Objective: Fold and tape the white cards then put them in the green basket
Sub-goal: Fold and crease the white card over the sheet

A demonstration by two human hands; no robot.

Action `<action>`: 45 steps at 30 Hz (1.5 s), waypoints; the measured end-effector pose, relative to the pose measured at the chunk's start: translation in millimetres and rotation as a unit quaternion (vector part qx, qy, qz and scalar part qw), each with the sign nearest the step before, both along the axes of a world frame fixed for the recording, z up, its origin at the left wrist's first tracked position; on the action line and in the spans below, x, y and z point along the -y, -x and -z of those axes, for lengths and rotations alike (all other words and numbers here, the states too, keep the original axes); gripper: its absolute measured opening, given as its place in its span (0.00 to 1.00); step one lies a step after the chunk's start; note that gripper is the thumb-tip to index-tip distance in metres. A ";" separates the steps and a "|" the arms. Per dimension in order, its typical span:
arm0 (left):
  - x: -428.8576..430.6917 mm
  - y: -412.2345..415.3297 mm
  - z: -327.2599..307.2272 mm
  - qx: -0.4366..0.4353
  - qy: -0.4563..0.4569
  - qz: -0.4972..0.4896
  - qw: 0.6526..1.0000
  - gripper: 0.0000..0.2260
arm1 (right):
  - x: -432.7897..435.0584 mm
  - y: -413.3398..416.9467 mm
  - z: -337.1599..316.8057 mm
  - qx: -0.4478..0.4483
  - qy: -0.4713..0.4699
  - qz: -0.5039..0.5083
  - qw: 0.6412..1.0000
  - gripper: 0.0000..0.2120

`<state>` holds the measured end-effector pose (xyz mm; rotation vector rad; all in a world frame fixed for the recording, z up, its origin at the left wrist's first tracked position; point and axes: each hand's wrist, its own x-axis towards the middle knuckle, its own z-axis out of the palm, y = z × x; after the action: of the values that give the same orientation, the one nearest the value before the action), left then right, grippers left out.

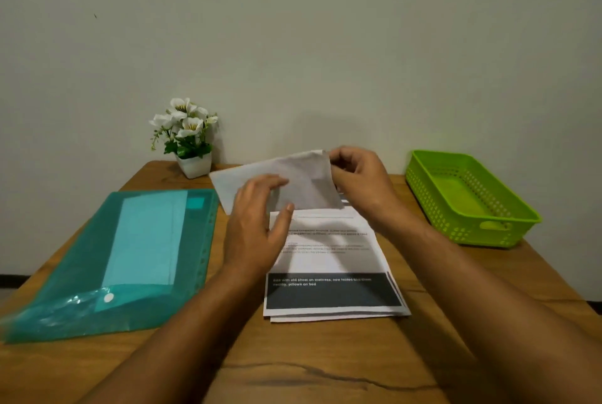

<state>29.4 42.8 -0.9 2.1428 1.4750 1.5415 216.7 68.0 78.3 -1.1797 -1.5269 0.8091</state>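
A white card (pixel 303 175) is held up above the far end of the paper stack (pixel 332 273), tilted, its right top corner pinched by the right hand (pixel 355 175), fingers clamped together on the card edge. The left hand (pixel 257 227) is placed against the card's front lower part, fingers spread and loosely apart; whether the card is actually gripped by it cannot be told, only touched. Some motion blur is seen on the card and left fingers.

The paper stack is laid flat on the wooden bench (pixel 325 371), printed text and a dark band seen on the top sheet, lower sheets slightly offset beneath. The green basket (pixel 469 198) is placed well to the right of the stack, near the bench's far right edge, nothing visible inside it. A teal plastic folder (pixel 130 257) is laid to the left of the stack, light sheets seen through it. A small white pot of white flowers (pixel 187 139) is set beyond the stack to its left, against the wall (pixel 293 29).
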 end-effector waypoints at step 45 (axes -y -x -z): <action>-15.2 -13.2 -137.0 0.125 0.026 0.180 0.975 0.11 | 6.9 -30.3 -52.2 -0.031 -0.193 0.002 0.981 0.07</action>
<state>42.6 57.9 136.1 1.9617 0.9741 1.5466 246.9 61.1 130.5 -0.8630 -1.5425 0.5105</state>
